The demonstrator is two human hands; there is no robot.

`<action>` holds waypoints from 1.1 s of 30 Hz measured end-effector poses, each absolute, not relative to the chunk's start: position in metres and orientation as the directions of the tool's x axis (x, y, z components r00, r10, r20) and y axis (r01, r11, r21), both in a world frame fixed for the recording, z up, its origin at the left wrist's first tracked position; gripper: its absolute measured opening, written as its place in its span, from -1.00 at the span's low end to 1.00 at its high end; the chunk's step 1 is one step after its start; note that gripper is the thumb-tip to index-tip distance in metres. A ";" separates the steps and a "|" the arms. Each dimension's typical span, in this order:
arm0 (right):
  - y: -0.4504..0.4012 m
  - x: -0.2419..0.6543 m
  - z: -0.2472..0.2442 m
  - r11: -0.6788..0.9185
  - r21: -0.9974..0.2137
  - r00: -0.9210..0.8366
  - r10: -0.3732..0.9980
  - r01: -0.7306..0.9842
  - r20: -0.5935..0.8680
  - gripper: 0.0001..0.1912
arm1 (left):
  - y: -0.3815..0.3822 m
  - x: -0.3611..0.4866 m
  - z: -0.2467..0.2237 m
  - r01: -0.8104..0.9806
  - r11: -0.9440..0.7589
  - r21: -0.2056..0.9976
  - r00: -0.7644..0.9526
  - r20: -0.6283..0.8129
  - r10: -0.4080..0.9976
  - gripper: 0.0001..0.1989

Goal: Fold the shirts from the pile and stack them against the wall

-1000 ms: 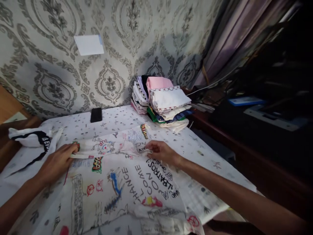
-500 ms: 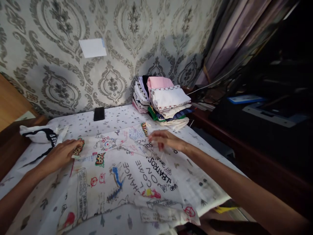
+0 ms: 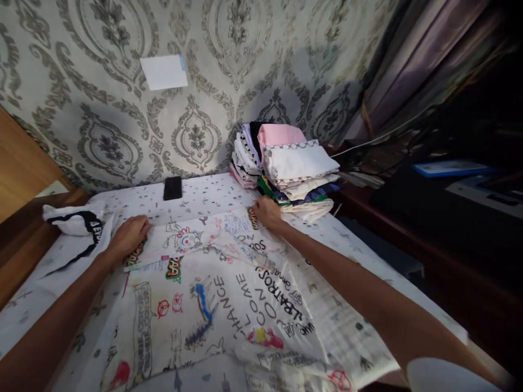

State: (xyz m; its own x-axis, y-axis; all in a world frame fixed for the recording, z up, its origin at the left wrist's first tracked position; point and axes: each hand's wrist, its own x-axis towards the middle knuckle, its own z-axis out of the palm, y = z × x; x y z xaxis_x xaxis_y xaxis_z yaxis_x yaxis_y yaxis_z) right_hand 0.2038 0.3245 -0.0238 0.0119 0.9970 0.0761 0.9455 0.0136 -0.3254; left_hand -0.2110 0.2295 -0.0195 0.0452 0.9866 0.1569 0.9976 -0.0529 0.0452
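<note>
A white garment (image 3: 229, 305) covered in coloured drawings and lettering lies spread on the bed, its far part folded over in a band. At the far left corner of that band is my left hand (image 3: 129, 235), fingers curled and closed on the cloth. My right hand (image 3: 267, 211) pinches the far right corner, just in front of the clothes pile; its fingertips are partly hidden. Left of my left hand lies a crumpled white cloth item (image 3: 75, 220) with a black band and white letters.
A pile of folded clothes (image 3: 300, 163) stands against the wall at the back right. A black phone (image 3: 172, 188) lies on the patterned sheet (image 3: 141, 191). Dark wooden edges border the bed left and right. A dark surface with a blue-edged item (image 3: 451, 168) is at right.
My right hand has moved away from me to the far corner of the garment and closed on it. My left hand has shifted slightly forward. The view has tilted a little.
</note>
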 end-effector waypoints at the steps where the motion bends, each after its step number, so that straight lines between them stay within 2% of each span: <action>1: 0.325 0.204 -0.026 0.015 -0.319 0.016 0.996 0.947 0.093 -0.71 | 0.230 -0.212 -0.019 0.999 -0.037 0.039 0.030 0.170 0.985 -0.71; 6: 0.330 0.206 -0.026 0.039 -0.301 -0.009 0.995 0.953 0.100 -0.72 | 0.233 -0.213 -0.020 1.000 0.027 0.003 -0.027 0.148 0.989 -0.71; 10: 0.321 0.205 -0.018 0.089 -0.306 -0.047 0.989 0.948 0.142 -0.66 | 0.228 -0.210 -0.017 0.996 0.032 0.082 -0.048 0.208 0.977 -0.72; 12: 0.310 0.204 -0.017 0.203 -0.312 -0.126 0.960 0.928 0.249 -0.61 | 0.221 -0.205 -0.013 0.990 -0.010 0.140 -0.030 0.280 0.960 -0.71; 14: 0.300 0.204 -0.021 0.421 -0.298 -0.320 0.888 0.857 0.331 -0.59 | 0.211 -0.196 -0.010 0.977 -0.100 0.189 0.035 0.323 0.946 -0.68; 16: 0.293 0.207 -0.031 0.627 -0.284 -0.545 0.775 0.725 0.319 -0.57 | 0.199 -0.188 -0.012 0.951 -0.214 0.221 0.145 0.290 0.946 -0.65; 18: 0.293 0.213 -0.043 0.715 -0.287 -0.653 0.699 0.637 0.290 -0.54 | 0.187 -0.183 -0.017 0.928 -0.283 0.241 0.239 0.195 0.951 -0.61; 20: 0.296 0.220 -0.054 0.717 -0.291 -0.648 0.697 0.634 0.307 -0.53 | 0.175 -0.184 -0.024 0.931 -0.272 0.245 0.252 0.112 0.961 -0.56; 23: 0.295 0.225 -0.057 0.696 -0.277 -0.598 0.714 0.662 0.366 -0.55 | 0.157 -0.191 -0.027 0.944 -0.200 0.262 0.186 0.077 0.980 -0.50; 29: 0.239 0.219 -0.029 0.723 -0.236 -0.621 0.684 0.650 0.384 -0.59 | 0.123 -0.192 -0.008 0.921 -0.201 0.333 0.145 0.186 0.972 -0.56; 33: 0.201 0.217 -0.027 0.714 -0.273 -0.637 0.699 0.645 0.325 -0.74 | 0.102 -0.169 -0.004 0.930 -0.182 0.319 0.110 0.229 0.967 -0.58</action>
